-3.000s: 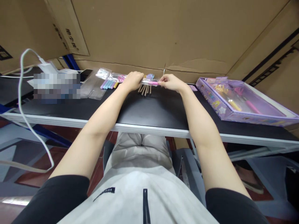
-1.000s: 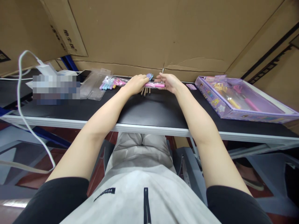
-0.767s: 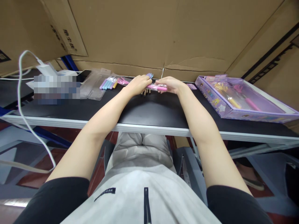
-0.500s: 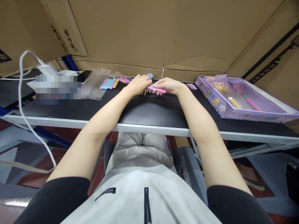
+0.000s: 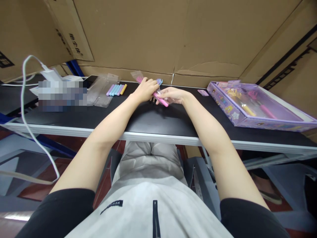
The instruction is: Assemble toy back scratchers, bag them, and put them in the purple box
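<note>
A pink claw-headed back scratcher [image 5: 162, 100] lies slantwise across both hands, its claw to the upper left and its handle toward me. Clear plastic film shows around its claw and beside the handle. My left hand [image 5: 146, 90] is closed over its middle. With fingers bent, my right hand [image 5: 173, 95] grips the handle end and the film. Just behind the hands the blue-purple claw head [image 5: 159, 80] of another scratcher shows. Dark rods [image 5: 152, 101] poke out beneath my left hand, mostly hidden.
Left of the hands lie several coloured handles [image 5: 115, 90] in a row and clear plastic bags [image 5: 100, 94]. A purple box [image 5: 247, 120] with yellow and pink scratchers stands right, near a small pink card [image 5: 203, 93]. Cardboard walls [image 5: 158, 36] close off the back; a white cable [image 5: 23, 92] hangs left.
The pink scratcher has turned steeper, its handle end moving down and left toward me, its claw rising. My right hand has shifted slightly left and down with it.
</note>
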`<state>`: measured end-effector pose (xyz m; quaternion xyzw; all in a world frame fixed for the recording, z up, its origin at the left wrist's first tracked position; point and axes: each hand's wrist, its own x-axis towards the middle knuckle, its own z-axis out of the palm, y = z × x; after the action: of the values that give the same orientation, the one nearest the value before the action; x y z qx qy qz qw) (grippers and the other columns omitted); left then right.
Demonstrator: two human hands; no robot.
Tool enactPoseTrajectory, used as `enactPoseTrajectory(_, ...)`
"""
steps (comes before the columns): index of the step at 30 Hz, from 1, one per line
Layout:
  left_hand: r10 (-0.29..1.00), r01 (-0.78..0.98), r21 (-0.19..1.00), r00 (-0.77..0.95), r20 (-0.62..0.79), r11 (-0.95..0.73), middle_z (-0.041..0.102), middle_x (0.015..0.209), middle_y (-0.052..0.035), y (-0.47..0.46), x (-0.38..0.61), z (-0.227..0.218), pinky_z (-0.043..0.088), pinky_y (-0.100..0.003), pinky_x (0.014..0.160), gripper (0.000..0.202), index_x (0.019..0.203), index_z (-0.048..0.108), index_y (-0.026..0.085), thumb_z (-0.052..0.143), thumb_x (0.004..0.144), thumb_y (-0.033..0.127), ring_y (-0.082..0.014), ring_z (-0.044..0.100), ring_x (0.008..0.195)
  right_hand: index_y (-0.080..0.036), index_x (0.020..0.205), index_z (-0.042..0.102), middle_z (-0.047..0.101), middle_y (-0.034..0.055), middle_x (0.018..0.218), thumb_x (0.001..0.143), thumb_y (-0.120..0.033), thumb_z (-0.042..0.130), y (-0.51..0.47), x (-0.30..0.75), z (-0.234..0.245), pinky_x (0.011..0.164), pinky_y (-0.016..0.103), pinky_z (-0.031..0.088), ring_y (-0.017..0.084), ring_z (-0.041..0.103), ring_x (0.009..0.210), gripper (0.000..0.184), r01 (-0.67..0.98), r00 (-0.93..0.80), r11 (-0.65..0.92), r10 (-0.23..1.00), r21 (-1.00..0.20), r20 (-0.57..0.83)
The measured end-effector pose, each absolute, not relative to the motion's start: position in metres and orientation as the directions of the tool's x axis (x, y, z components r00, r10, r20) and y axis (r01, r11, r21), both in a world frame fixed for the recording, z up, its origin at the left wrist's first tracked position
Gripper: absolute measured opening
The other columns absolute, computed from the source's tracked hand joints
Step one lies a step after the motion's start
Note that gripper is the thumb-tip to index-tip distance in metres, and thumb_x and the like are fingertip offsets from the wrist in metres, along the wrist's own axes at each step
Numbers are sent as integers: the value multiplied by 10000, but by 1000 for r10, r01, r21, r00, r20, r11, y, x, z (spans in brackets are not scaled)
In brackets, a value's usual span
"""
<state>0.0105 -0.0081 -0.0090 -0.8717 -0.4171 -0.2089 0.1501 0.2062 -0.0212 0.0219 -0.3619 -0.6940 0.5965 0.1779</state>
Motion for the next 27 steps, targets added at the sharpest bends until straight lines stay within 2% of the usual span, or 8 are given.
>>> enactPoseTrajectory(4,731,832,-21,498,466,-554,673,1338,-211,-12,6,-5,346,-633,1177,386,1301,687,174,611,926,224,-411,567,1348,-96,777,701,741,61,656,841,-235,923,-23,204,22,430,165,430,74,573,460,270,314,-645,16,737,-949,-201)
enactPoseTrajectory(7,793,890,78,358,492,-450,539,1559,-245,-10,-14,-5,315,-696,1200,669,1494,545,192,721,854,281,-462,447,1483,-91,810,711,763,69,688,802,-215,949,-23,208,24,429,162,438,83,607,484,268,334,-618,-5,754,-942,-223)
enactPoseTrajectory(10,821,914,229,166,546,-336,487,1612,-240,1,-42,-11,370,-712,1172,855,1586,419,265,753,799,241,-460,417,1519,-93,822,714,770,71,703,782,-219,965,-23,212,25,413,159,421,82,615,483,284,369,-591,-14,768,-930,-246)
enactPoseTrajectory(13,840,832,508,-98,533,-225,589,1486,-222,14,-57,-13,491,-633,1103,786,1575,401,270,688,847,201,-397,546,1431,-105,822,705,775,70,716,775,-231,973,-21,215,24,416,165,437,90,633,490,300,384,-599,-5,760,-923,-253)
enactPoseTrajectory(17,891,396,918,-426,160,25,668,1343,-225,21,-51,-5,605,-382,871,548,1455,497,161,600,917,143,-269,742,1131,-111,889,701,789,74,757,784,-248,971,-16,219,21,459,182,509,111,671,522,321,372,-638,5,728,-928,-251)
enactPoseTrajectory(19,909,195,979,-416,36,51,722,1210,-191,18,-44,0,575,-283,723,389,1294,594,140,592,907,109,-213,769,960,-115,919,696,792,72,765,792,-254,966,-15,221,20,475,184,533,114,680,526,329,375,-652,2,712,-927,-262)
enactPoseTrajectory(22,923,65,997,-383,-16,44,735,900,-108,12,-36,3,500,-210,586,209,1045,645,153,588,866,60,-171,745,790,-120,938,691,796,71,781,797,-246,963,-13,222,20,476,182,548,115,689,529,331,375,-670,-5,690,-927,-275)
enactPoseTrajectory(27,910,-19,1000,-416,-9,1,718,779,-54,5,-33,4,518,-206,591,199,981,622,170,603,850,21,-142,729,694,-120,904,680,799,72,786,783,-225,968,-15,222,21,464,198,566,129,702,531,330,381,-674,-17,680,-925,-290)
